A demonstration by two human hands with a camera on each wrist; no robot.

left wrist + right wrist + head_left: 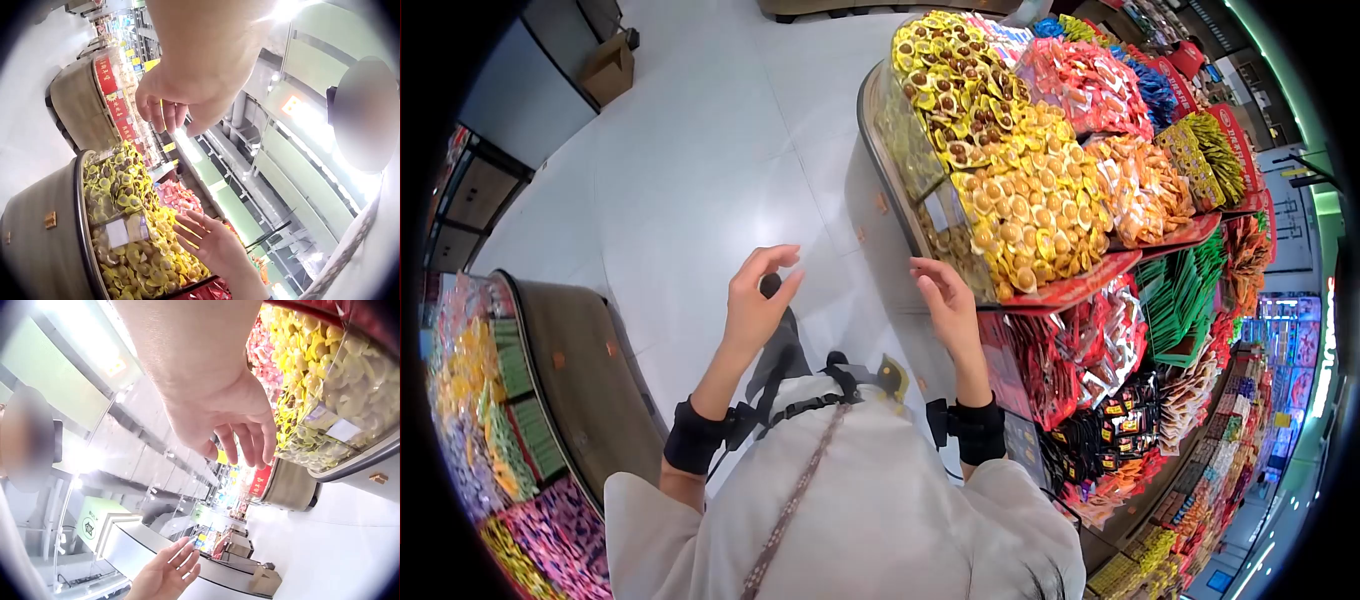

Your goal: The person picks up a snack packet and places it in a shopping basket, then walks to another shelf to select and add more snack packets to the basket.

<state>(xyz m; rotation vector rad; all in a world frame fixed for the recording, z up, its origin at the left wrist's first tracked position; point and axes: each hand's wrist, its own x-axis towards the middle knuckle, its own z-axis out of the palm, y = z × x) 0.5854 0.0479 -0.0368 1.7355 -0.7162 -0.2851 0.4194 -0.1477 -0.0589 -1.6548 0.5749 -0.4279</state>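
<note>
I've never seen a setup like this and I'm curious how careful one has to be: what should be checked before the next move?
1. Left grip free: ok; it holds nothing, with thumb and fingers apart.
2. Right grip free: ok; it holds nothing either.
3. Right grip near the yellow-wrapped sweets: ok; they are heaped just beside it.
4. Left grip near those sweets: not ok; it is apart, farther from them than the right grip.
5. Black wrist bands snug: cannot tell; one is on each wrist, but tightness does not show.
6. White card by the sweets readable: cannot tell; no print can be made out.
</note>
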